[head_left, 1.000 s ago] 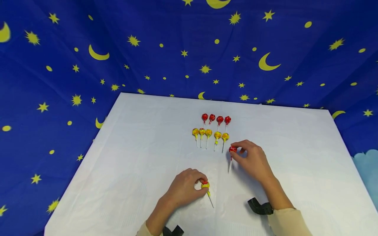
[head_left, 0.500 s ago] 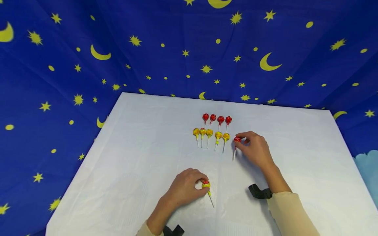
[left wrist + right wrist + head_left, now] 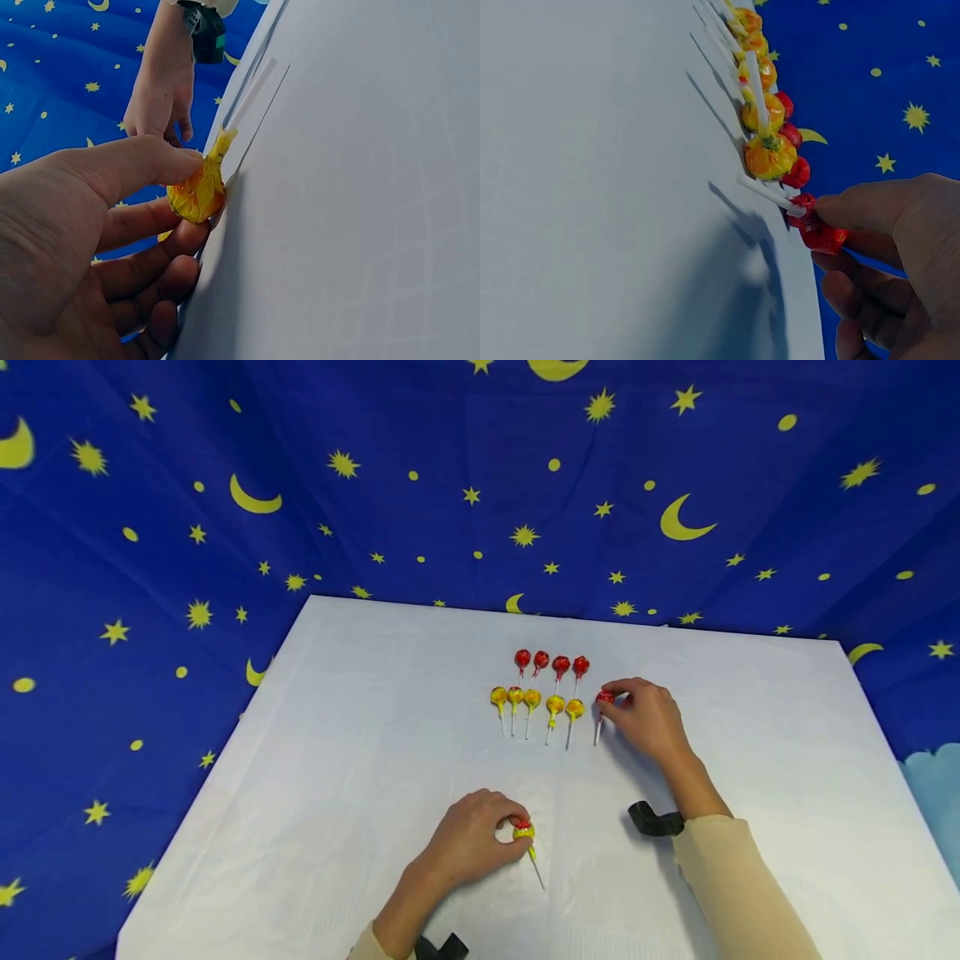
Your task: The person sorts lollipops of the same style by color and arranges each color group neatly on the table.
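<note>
Red lollipop [image 3: 603, 698], stick toward person

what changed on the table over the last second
The right hand, pinching a red lollipop, carried it away from the person, up beside the right end of the yellow row, nearer the red row. Its grip did not change. The left hand stayed put, holding its yellow lollipop. Both rows lie as before.
</note>
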{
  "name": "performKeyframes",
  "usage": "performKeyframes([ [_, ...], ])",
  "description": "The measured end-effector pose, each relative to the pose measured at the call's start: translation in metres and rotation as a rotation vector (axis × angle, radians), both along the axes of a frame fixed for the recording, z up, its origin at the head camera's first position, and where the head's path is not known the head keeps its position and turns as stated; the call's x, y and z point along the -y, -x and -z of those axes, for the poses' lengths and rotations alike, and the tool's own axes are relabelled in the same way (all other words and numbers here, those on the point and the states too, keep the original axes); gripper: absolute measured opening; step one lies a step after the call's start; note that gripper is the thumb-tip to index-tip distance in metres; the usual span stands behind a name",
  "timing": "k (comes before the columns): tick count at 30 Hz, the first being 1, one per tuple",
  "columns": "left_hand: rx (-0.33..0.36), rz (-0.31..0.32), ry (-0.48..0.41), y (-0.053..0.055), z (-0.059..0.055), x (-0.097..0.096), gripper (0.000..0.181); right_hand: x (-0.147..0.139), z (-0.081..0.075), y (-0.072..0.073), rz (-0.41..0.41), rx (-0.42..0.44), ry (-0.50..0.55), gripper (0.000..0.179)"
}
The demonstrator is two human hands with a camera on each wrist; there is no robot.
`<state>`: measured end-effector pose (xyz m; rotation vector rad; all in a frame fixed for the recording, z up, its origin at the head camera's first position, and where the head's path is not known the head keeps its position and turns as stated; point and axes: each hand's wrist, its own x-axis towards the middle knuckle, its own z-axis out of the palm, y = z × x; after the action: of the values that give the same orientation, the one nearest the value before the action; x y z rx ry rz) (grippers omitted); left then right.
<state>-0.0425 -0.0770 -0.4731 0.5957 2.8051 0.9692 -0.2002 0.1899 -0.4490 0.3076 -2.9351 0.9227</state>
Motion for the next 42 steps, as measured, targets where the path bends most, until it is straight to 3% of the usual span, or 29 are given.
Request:
performKeyframes([
  [20, -0.035, -0.001, -0.001, -0.001, 0.002, 0.001, 0.016, 0.004, -0.002, 0.026, 0.013, 0.063, -0.032, 0.032],
  [31, -0.017, 0.015, -0.054, 0.0, 0.002, 0.001, 0.013, 0.007, 0.002, 0.043, 0.007, 0.025, -0.065, 0.03],
  [42, -0.02, 0.018, -0.039, 0.001, 0.003, 0.002, 0.014, 0.012, 0.008, 0.051, 0.023, 0.007, -0.085, 0.03],
])
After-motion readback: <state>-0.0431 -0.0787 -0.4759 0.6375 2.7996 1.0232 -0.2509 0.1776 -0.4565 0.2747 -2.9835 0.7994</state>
